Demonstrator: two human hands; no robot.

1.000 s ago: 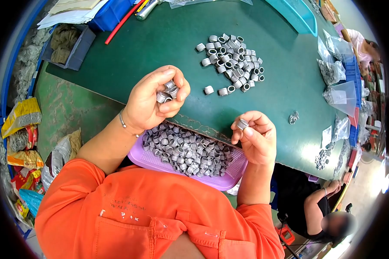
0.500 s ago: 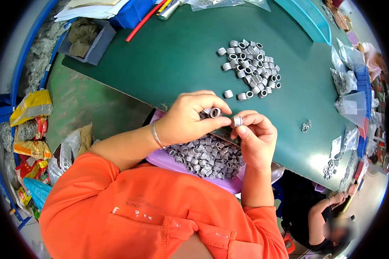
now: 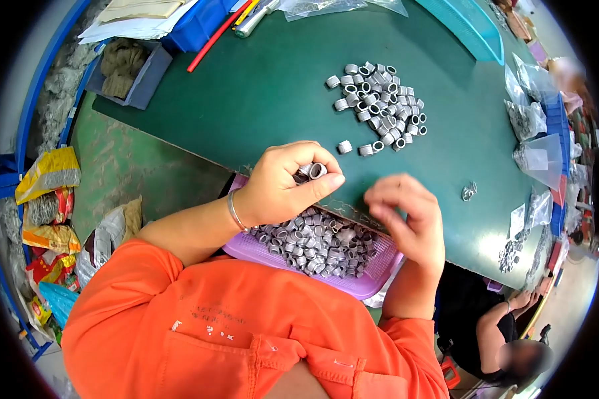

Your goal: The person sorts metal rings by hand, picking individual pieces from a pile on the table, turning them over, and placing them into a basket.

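My left hand (image 3: 279, 183) is closed around a few small grey metal rings (image 3: 318, 171), with thumb and forefinger at the front edge of the green table (image 3: 273, 100). To its right, my right hand (image 3: 409, 209) hovers over the table edge, slightly blurred. Its fingers are curved and apart from the thumb, and no ring shows between them. Below both hands, a purple plastic basket (image 3: 383, 263) holds many more of these rings (image 3: 313, 249); one pale spot among them is smeared by motion. A pile of similar rings (image 3: 383, 100) lies on the table beyond my hands.
A small tangle of metal pieces (image 3: 469, 191) lies on the right of the table. A turquoise basket (image 3: 469, 30), a grey bin (image 3: 143, 80) with cloth and a red stick (image 3: 209, 46) are along the far side. Another person (image 3: 489, 332) sits at lower right.
My right hand has let go of the ring it pinched and moved right and slightly down, away from my left hand. My left hand has shifted slightly left, still holding rings.
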